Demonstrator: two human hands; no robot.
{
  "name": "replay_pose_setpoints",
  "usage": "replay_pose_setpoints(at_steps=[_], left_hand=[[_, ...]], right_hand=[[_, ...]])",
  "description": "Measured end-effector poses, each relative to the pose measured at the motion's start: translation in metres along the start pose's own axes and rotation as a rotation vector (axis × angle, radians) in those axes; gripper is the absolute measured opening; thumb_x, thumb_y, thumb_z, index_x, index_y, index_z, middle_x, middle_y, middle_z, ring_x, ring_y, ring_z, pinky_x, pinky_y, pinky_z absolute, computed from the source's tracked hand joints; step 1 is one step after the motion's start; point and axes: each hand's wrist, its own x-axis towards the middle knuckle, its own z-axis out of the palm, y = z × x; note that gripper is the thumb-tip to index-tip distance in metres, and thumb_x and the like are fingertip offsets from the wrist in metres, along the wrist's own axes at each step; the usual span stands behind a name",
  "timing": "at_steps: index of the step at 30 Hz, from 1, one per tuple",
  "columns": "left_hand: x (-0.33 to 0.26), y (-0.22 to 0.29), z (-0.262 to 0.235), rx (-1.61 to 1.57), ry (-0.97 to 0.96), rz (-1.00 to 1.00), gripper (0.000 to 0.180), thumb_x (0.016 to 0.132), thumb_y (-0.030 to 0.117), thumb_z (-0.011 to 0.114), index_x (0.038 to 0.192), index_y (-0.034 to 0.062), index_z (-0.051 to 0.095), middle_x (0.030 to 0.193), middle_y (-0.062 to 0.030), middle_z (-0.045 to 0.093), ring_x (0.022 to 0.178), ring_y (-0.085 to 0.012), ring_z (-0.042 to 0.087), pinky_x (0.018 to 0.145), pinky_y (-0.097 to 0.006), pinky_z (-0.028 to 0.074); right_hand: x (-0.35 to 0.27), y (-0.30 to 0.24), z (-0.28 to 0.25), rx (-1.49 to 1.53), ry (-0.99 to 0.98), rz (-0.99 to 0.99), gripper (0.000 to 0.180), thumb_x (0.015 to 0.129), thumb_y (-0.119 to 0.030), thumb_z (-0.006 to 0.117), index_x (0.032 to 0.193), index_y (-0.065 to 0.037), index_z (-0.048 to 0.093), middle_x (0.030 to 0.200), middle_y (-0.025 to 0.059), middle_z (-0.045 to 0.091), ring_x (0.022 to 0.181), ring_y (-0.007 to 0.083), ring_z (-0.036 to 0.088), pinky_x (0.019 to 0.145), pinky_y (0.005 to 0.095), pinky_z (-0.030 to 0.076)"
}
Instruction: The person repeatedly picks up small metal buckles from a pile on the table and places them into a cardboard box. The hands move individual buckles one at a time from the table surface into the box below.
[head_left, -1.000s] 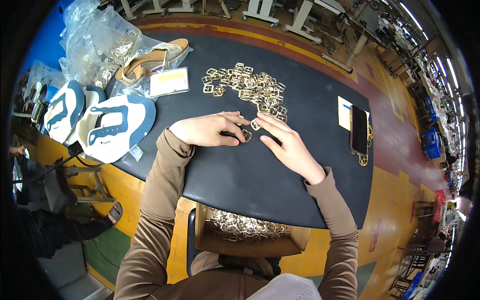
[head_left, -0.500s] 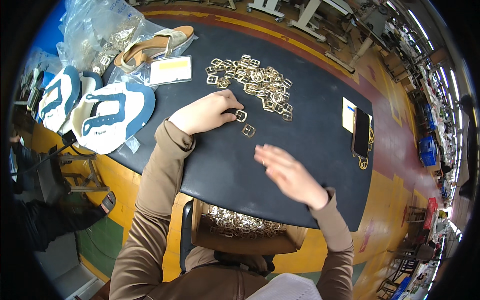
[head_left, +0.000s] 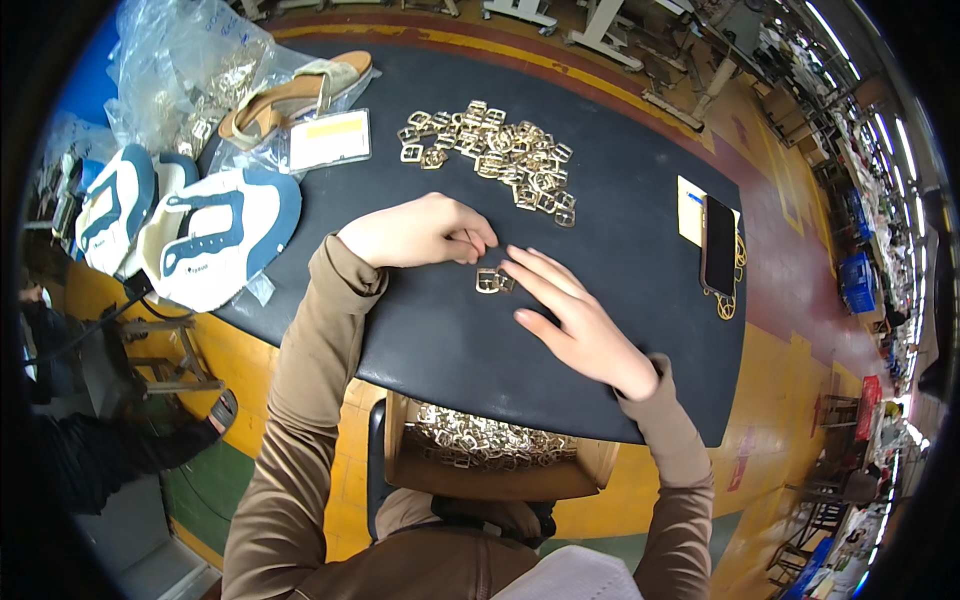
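Two small gold-coloured buckles lie side by side on the black tabletop: the left buckle [head_left: 487,281] shows whole, the right buckle [head_left: 506,283] is partly under fingertips. My right hand [head_left: 572,318] is open, palm down, its stretched fingers reaching over the right one. Just above them hovers my left hand [head_left: 430,232], its fingers curled in and no buckle showing between them. A loose heap of similar buckles [head_left: 500,150] spreads over the table beyond both hands.
Below the table's near edge, a cardboard box [head_left: 500,483] holds many buckles. At left are white-and-blue shoe uppers [head_left: 228,235], a sandal [head_left: 270,105], a card in a clear sleeve [head_left: 330,140] and a plastic bag [head_left: 185,60]. A phone [head_left: 718,245] lies at right.
My right hand has moved left and away from me to the buckles. My left hand has left the buckle it was touching; the two buckles now lie close together.
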Motion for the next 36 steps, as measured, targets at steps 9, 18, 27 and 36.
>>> replay_pose_setpoints(at_steps=[9,18,27,36], left_hand=[[0.05,-0.015,0.036,0.417,0.631,0.22,0.039,0.101,0.02,0.068,0.137,0.0073,0.064,0.145,-0.0139,0.06,0.136,-0.034,0.056,0.114,-0.043,0.045],[0.039,-0.02,0.058,0.632,0.234,0.124,0.058,0.106,0.038,0.061,0.157,0.0131,0.049,0.169,-0.0106,0.038,0.159,-0.0342,0.028,0.129,-0.053,0.024],[0.015,-0.006,0.025,0.444,-0.001,0.137,0.037,0.102,0.027,0.068,0.138,0.0159,0.068,0.163,-0.0135,0.047,0.157,-0.0403,0.031,0.129,-0.054,0.026],[0.022,-0.017,0.025,0.423,0.342,0.23,0.029,0.095,0.01,0.071,0.123,0.0043,0.071,0.123,-0.013,0.064,0.116,-0.0317,0.062,0.104,-0.043,0.051]], right_hand=[[-0.028,-0.012,0.047,0.016,-0.302,-0.382,0.035,0.104,-0.02,0.066,0.133,0.0,0.068,0.153,0.0142,0.058,0.145,0.0324,0.052,0.119,0.0473,0.044],[-0.03,-0.002,-0.021,0.18,-0.236,-0.139,0.034,0.101,-0.014,0.069,0.134,-0.004,0.069,0.15,0.0168,0.059,0.143,0.0354,0.052,0.118,0.0453,0.045],[0.031,0.068,-0.037,-0.151,0.168,0.107,0.036,0.102,-0.014,0.067,0.136,-0.002,0.067,0.149,0.0185,0.061,0.143,0.0372,0.053,0.118,0.0438,0.043],[-0.019,0.038,-0.035,0.13,0.108,0.113,0.036,0.106,-0.016,0.063,0.139,-0.003,0.067,0.151,0.0155,0.061,0.141,0.034,0.056,0.119,0.0422,0.043]])
